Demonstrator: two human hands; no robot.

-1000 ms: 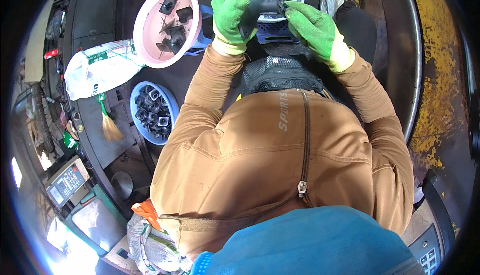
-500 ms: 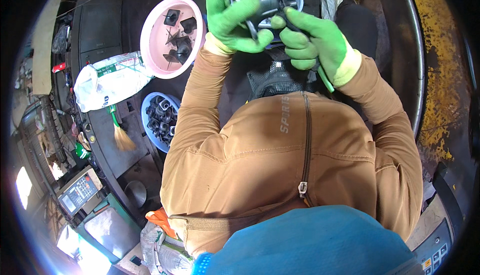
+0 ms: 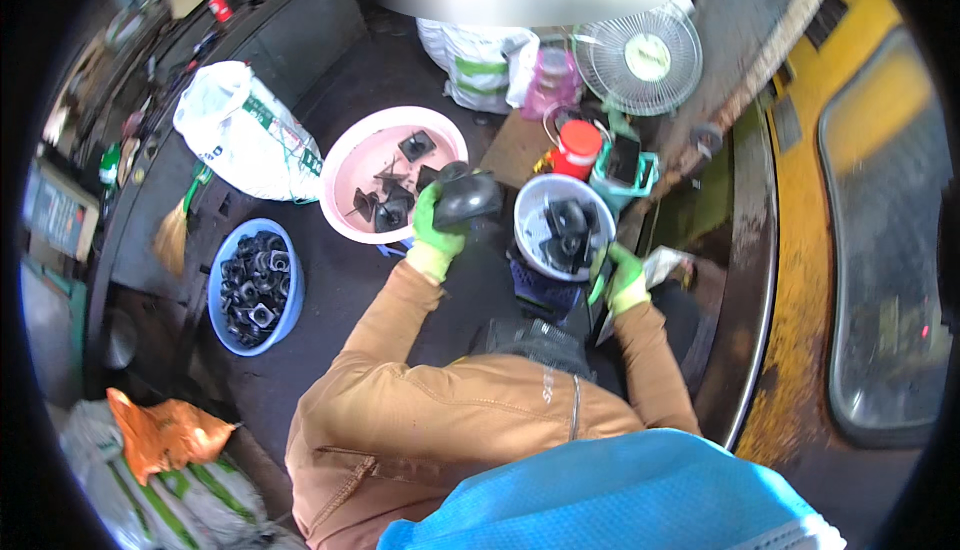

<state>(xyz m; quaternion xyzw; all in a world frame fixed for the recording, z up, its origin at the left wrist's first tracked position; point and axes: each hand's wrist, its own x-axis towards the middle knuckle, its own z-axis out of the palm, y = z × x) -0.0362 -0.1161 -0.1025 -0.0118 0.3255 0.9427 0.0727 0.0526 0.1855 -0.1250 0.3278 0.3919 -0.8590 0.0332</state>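
My left hand (image 3: 437, 225), in a green glove, is closed on a dark, rounded black rubber part (image 3: 468, 200). It holds this part at the right rim of a pink basin (image 3: 365, 150), where several black pieces lie. At the right side of a pale basket (image 3: 522, 218) with larger black parts (image 3: 568, 225) in it is my right hand (image 3: 627, 280), also gloved in green. Its fingers are wrapped round a slim green-handled tool (image 3: 599, 286), slightly blurred; the tool's working end cannot be made out.
Left of me stands a blue basin (image 3: 294, 305) full of small black parts. A white sack (image 3: 235, 140) leans beyond it. Ahead are a red-lidded tub (image 3: 578, 150), a teal basket (image 3: 612, 193) and a fan (image 3: 640, 60). A yellow machine (image 3: 790, 300) borders the right.
My hands have moved apart from working together at the black part. The left has carried it toward the pink basin; the right has drawn away beside the pale basket. The view has shifted.
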